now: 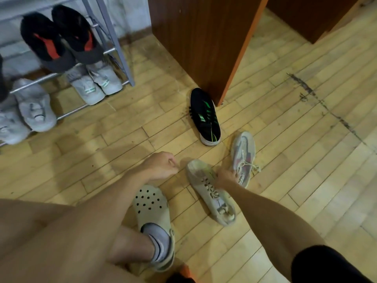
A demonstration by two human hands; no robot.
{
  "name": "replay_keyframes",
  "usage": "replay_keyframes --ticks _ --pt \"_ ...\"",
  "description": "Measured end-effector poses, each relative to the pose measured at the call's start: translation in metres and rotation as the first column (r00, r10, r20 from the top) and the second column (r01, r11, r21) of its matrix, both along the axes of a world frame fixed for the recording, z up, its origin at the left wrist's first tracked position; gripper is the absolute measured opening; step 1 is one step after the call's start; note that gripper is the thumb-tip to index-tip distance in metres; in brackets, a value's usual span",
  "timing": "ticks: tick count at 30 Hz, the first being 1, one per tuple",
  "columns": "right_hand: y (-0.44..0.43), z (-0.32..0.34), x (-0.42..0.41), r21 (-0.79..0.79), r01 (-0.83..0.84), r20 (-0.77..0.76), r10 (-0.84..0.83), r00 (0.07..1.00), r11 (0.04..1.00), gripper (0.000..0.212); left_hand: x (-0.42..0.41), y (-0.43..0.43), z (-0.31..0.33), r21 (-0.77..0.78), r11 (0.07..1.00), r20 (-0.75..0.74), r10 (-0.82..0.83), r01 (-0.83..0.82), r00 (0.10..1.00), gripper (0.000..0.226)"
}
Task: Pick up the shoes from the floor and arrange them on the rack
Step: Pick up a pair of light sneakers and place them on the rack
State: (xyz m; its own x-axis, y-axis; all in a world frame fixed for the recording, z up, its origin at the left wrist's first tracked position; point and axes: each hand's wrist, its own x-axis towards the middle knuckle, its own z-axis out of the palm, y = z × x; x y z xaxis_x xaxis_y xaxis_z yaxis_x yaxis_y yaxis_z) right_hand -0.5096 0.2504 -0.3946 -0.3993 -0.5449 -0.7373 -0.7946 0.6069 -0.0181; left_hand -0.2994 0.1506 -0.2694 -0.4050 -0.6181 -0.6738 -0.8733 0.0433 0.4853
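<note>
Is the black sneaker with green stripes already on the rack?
No, the black sneaker lies on the floor beside the wooden cabinet.

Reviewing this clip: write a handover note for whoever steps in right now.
Left hand: fingers curled, holds nothing, low over the floor.
Right hand: down between the cream lace-up sneaker and the grey-pink knit sneaker; grip unclear.
Black sneaker with green stripes: on the floor by the brown wooden cabinet.
Done: several pairs sit on the grey metal rack.
Left: these three floor sneakers.
</note>
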Motion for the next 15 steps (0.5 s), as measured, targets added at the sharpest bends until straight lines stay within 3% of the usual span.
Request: replay_keyframes --ticks 7,10,13,15 --pt "-0.042 0.04 0.018 -0.192 0.056 0.261 -0.004 0.965 0.98 0.048 0.032 0.015 -0.009 0.019 0.994 0.033 0.108 -0.109 0.994 0.03" --pt "-0.061 0.046 0.037 -0.294 0.182 0.336 -0.077 0.939 0.938 0.054 0.04 0.015 -0.008 0.008 0.989 0.008 0.15 -0.15 0.989 0.031" --pt "-0.064 0.041 0.064 -0.251 0.288 0.389 -0.176 0.904 0.924 0.048 0.049 0.011 -0.006 -0.005 0.979 0.0 0.203 -0.203 0.979 0.029" --pt "-0.058 0.036 0.075 -0.163 0.2 0.318 -0.141 0.938 0.966 0.052 0.052 0.007 -0.004 -0.015 0.973 -0.007 0.228 -0.228 0.974 0.028"
